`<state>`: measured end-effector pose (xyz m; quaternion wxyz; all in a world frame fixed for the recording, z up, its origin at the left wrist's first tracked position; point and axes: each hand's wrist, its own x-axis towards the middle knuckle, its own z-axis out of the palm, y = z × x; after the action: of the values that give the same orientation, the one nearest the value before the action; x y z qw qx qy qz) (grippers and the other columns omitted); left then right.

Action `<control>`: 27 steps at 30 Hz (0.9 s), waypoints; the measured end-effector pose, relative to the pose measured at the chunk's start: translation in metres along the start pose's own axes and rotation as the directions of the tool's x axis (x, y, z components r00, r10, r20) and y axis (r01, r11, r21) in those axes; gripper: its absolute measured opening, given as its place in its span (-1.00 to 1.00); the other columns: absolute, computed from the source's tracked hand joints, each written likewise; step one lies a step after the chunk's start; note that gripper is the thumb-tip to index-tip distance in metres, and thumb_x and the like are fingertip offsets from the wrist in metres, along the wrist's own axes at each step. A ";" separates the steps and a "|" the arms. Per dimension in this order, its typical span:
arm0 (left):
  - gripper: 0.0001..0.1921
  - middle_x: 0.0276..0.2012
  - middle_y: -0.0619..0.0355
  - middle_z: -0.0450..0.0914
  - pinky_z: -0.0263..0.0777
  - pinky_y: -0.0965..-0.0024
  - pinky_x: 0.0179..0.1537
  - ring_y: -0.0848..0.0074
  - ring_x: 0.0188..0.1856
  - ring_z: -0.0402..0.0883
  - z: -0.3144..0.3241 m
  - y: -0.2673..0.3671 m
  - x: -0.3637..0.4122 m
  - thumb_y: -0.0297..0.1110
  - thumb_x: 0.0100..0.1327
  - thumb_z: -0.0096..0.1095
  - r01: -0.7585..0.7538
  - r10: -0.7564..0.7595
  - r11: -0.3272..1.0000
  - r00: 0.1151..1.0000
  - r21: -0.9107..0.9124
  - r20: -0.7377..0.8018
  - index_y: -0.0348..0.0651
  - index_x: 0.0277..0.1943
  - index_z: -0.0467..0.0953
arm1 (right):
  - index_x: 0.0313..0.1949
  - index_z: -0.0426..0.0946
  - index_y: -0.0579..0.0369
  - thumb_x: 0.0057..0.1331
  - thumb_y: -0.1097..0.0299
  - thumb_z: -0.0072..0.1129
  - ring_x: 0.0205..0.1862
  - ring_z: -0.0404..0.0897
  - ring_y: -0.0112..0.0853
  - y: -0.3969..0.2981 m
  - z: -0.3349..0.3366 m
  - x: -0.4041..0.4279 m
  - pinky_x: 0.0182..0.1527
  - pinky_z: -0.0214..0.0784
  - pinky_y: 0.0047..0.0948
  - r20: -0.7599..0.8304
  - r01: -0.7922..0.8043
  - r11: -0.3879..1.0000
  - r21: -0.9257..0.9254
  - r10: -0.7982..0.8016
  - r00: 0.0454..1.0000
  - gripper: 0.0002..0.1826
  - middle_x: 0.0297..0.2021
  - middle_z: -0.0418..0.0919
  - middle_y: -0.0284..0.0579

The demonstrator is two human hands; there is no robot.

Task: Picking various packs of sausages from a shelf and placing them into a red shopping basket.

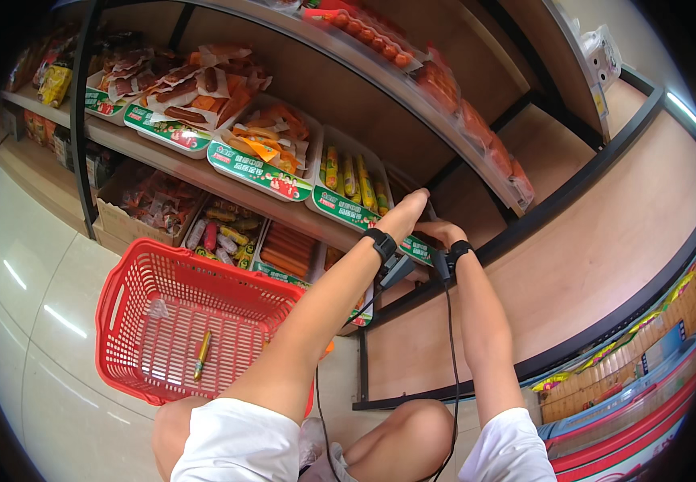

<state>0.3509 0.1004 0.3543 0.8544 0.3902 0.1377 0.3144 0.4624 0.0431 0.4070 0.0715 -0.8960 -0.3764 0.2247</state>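
Observation:
Both my hands reach over the rightmost display tray [414,248] on the middle shelf. My left hand [407,214] is above the tray's left side, seen from the back, its fingers mostly hidden. Bent at the wrist, my right hand [442,231] sits at the tray's right end with its fingertips behind the left hand. What they touch inside cannot be seen. Just left stands a tray of yellow-wrapped sausages [351,178]. On the floor is a red plastic shopping basket [203,265], holding a yellow-green wrapped stick [202,355] and a small clear plastic piece [157,309].
Trays of packaged sausages [182,96] line the middle shelf [161,150]. Below are a cardboard box of packets [137,226] and more trays. The upper shelf edge [348,54] overhangs my hands. A black metal post [81,120] stands left; cables [453,337] hang from wrist devices.

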 end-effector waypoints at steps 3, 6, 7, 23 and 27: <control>-0.30 0.51 -0.20 0.10 -0.06 0.13 0.47 0.09 0.50 0.08 0.021 0.000 0.010 0.03 0.44 -0.11 0.057 -0.057 0.998 0.998 -0.013 0.003 -0.34 0.45 0.18 | 0.14 0.54 0.17 0.16 -0.21 0.38 -0.13 0.65 -0.41 0.047 -0.026 0.045 -0.17 0.48 -0.36 -0.014 -0.036 0.999 0.010 0.036 0.999 -0.24 0.03 0.62 -0.05; -0.34 0.56 -0.08 -0.01 0.01 0.09 0.46 0.08 0.52 0.01 -0.024 -0.013 0.028 -0.04 0.47 -0.08 0.054 -0.059 0.992 0.997 -0.112 -0.044 -0.26 0.49 0.13 | 0.14 0.54 0.20 0.12 -0.22 0.44 -0.15 0.66 -0.40 0.026 -0.002 0.054 -0.18 0.49 -0.34 0.057 -0.026 0.998 0.058 0.023 0.998 -0.19 0.04 0.63 -0.05; -0.35 0.57 -0.04 -0.04 0.04 0.08 0.45 0.07 0.53 -0.01 -0.027 -0.015 0.031 -0.07 0.48 -0.07 0.056 -0.062 0.989 0.997 -0.140 -0.041 -0.24 0.50 0.11 | 0.14 0.54 0.22 0.10 -0.22 0.47 -0.18 0.67 -0.40 0.026 -0.001 0.050 -0.20 0.50 -0.34 0.062 -0.049 0.992 0.113 0.042 0.997 -0.18 0.03 0.64 -0.05; -0.38 0.53 -0.11 0.03 0.14 0.18 0.46 0.19 0.48 0.17 0.004 -0.026 0.014 -0.15 0.50 -0.07 0.006 -0.010 0.986 1.000 -0.164 -0.025 -0.36 0.46 0.10 | 0.03 0.62 0.18 0.12 0.00 0.51 -0.12 0.67 -0.36 0.065 -0.024 0.046 -0.20 0.54 -0.27 -0.031 0.094 0.907 0.410 -0.089 0.996 -0.39 0.01 0.66 -0.09; -0.33 0.56 -0.13 -0.06 0.06 0.14 0.50 0.16 0.53 0.06 -0.023 -0.029 0.020 -0.12 0.52 -0.11 -0.071 0.076 0.967 0.997 -0.245 0.012 -0.36 0.51 -0.01 | -0.19 0.65 0.10 0.16 0.09 0.49 -0.35 0.62 -0.40 0.034 -0.015 0.040 -0.28 0.52 -0.39 -0.048 0.124 0.955 0.268 -0.115 0.992 -0.62 -0.36 0.65 -0.26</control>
<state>0.3677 0.1125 0.3170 0.8851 0.2900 0.0744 0.3562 0.5155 0.0481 0.3963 0.2126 -0.8569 -0.3944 0.2548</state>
